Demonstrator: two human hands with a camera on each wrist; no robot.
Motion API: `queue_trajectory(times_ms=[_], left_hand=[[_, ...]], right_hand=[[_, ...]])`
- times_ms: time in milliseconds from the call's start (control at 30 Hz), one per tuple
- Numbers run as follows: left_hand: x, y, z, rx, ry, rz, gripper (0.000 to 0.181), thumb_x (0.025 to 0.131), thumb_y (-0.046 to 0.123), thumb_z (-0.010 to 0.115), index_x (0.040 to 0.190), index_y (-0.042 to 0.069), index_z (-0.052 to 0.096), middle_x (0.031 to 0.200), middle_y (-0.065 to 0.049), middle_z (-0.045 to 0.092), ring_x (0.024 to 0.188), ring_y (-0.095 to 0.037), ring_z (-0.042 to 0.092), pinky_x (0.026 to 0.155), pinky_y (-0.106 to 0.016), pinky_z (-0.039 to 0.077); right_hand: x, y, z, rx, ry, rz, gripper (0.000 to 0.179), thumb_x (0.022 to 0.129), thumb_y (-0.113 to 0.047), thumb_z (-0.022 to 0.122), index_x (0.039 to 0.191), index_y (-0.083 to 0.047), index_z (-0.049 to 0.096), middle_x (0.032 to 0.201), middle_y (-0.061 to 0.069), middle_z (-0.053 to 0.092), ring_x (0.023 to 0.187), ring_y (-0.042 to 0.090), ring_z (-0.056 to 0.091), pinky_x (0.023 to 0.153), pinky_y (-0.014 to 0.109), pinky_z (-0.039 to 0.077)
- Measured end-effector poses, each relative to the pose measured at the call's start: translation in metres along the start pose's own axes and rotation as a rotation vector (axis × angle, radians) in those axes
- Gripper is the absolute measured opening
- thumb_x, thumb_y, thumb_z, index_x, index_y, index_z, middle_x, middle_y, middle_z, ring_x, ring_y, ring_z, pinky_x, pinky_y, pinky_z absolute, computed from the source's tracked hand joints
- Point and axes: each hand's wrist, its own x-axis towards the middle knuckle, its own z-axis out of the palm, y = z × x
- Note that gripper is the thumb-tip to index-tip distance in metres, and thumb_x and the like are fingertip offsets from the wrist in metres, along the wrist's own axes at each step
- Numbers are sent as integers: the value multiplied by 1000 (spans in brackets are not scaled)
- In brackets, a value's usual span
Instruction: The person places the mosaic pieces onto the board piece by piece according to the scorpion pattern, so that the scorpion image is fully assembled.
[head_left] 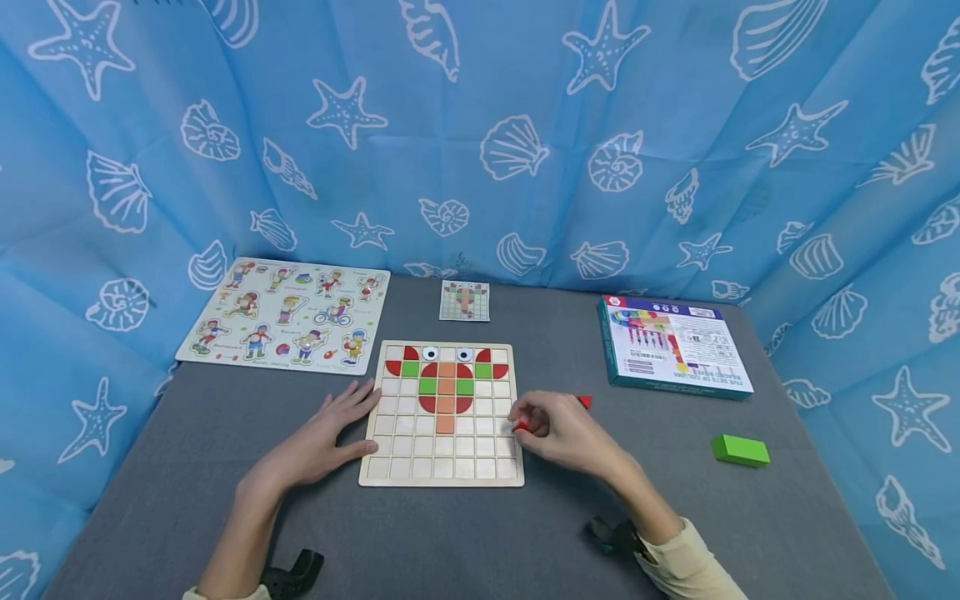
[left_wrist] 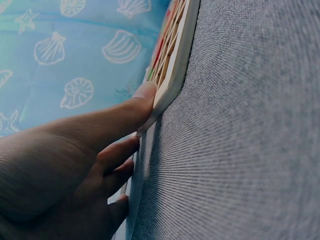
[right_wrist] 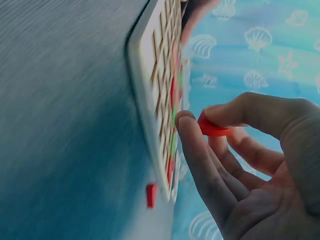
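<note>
A square wooden grid board (head_left: 442, 482) lies on the table, with red, green and orange pieces and two eye pieces set in its upper and middle cells. My left hand (head_left: 322, 437) rests at the board's left edge, fingers extended; in the left wrist view the thumb (left_wrist: 146, 95) touches the rim. Over the right edge of the board, my right hand (head_left: 558, 425) pinches a small red block (right_wrist: 214, 128) with a curved side between thumb and index finger. Another red block (head_left: 585, 402) lies on the table just beyond that hand, partly hidden by it.
Behind the board lies a small pattern card (head_left: 464, 312) printed with a similar design. A sports picture puzzle board (head_left: 262, 325) sits at the back left. On the right are a flat toy box (head_left: 675, 346) and a green block (head_left: 741, 450). A blue curtain (head_left: 480, 100) hangs behind the table.
</note>
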Motion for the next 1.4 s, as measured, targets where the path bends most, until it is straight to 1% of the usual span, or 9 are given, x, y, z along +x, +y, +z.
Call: queue_trajectory(times_ms=[267, 467, 567, 667, 800, 933, 1133, 1300, 1400], left_hand=[[0, 1, 0, 8, 0, -5, 82, 101, 33, 77, 168, 6, 38, 180, -22, 24, 168, -53, 14, 131, -79, 9], [0, 2, -1, 11, 1, -8, 82, 101, 31, 78, 168, 5, 39, 180, -22, 25, 167, -53, 15, 131, -80, 9], [1, 2, -1, 14, 3, -7, 81, 101, 31, 78, 168, 5, 39, 180, -22, 25, 167, -53, 15, 131, -80, 9], [1, 2, -1, 16, 4, -10, 82, 101, 31, 78, 168, 4, 39, 180, -22, 25, 167, -53, 15, 131, -79, 9], [1, 3, -1, 17, 7, -17, 82, 101, 31, 78, 168, 4, 39, 180, -22, 25, 168, -52, 15, 131, -79, 9], [1, 4, -2, 18, 6, -22, 82, 101, 32, 78, 168, 5, 39, 180, -22, 25, 168, -52, 15, 131, -79, 9], [1, 4, -2, 13, 9, -22, 82, 101, 31, 79, 167, 4, 39, 179, -23, 25, 167, -53, 15, 131, -79, 9], [1, 3, -1, 15, 6, -23, 82, 101, 32, 78, 168, 4, 39, 179, -23, 26, 167, -53, 15, 131, -80, 9], [2, 2, 0, 14, 6, -22, 82, 101, 32, 78, 168, 5, 39, 179, -22, 26, 167, -53, 15, 131, -80, 9]], right_hand=[[20, -19, 16, 14, -31, -93, 11, 94, -7, 84, 103, -10, 77, 98, 1, 81, 79, 1, 68, 74, 20, 62], [32, -30, 33, 38, -66, -183, 12, 95, -5, 82, 107, -9, 84, 102, 3, 84, 85, 2, 71, 81, 27, 67], [36, -35, 40, 45, -80, -205, 15, 96, -5, 82, 110, -7, 85, 103, 4, 85, 88, 3, 73, 85, 28, 68], [39, -38, 46, 18, -78, -216, 15, 96, -5, 81, 110, -8, 86, 103, 3, 86, 90, 4, 74, 87, 26, 66], [42, -40, 52, -51, -67, -235, 10, 95, -5, 84, 104, -10, 86, 98, 1, 85, 87, 4, 72, 81, 20, 62], [44, -42, 57, -91, -92, -236, 6, 93, -7, 86, 96, -10, 83, 89, -1, 80, 78, 3, 65, 73, 14, 55], [48, -46, 65, -135, -93, -240, 11, 93, -3, 83, 88, -11, 77, 77, -3, 69, 71, 3, 56, 67, 11, 48], [50, -44, 67, -108, -93, -189, 10, 92, -6, 86, 89, -11, 77, 79, -3, 71, 71, 2, 58, 68, 14, 51], [49, -41, 64, -80, -93, -163, 10, 91, -9, 88, 91, -11, 78, 81, -3, 73, 72, -2, 58, 69, 15, 53]])
